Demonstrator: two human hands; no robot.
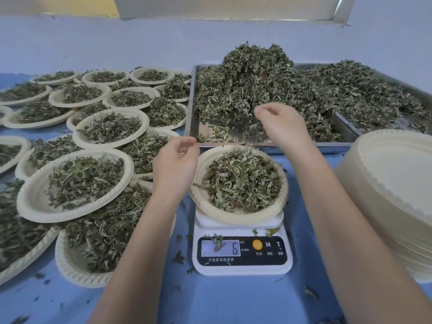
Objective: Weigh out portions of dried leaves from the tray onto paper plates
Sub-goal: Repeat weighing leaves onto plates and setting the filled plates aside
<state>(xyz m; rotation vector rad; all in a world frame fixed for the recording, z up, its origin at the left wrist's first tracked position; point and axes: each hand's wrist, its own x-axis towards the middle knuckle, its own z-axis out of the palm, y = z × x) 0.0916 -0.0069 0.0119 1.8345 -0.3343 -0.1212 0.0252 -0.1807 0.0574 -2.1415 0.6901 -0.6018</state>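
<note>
Dried leaves (243,181) heaped on a paper plate (203,202) sitting on the scale (242,267), both hands hovering at the plate's far edge.

Leaves are grey-green, curled, crumbly; a loose sprig lies over the scale display (221,248), so only a "6" is readable and any other digits are covered. Blue table (233,300) has stray flakes. Left hand (174,163) is beside the plate's left rim, fingers curled with thumb and fingertips pinched together; can't tell whether anything is between them. Right hand (281,123) is over the near edge of the metal tray (190,101), fingers curled down, contents not visible. Filled plates (77,181) overlap on the left, some cut off by the frame. Stack of empty plates (392,197) on the right, partly cropped. Bulk leaf pile (257,73) fills the tray, which runs off the right edge.
</note>
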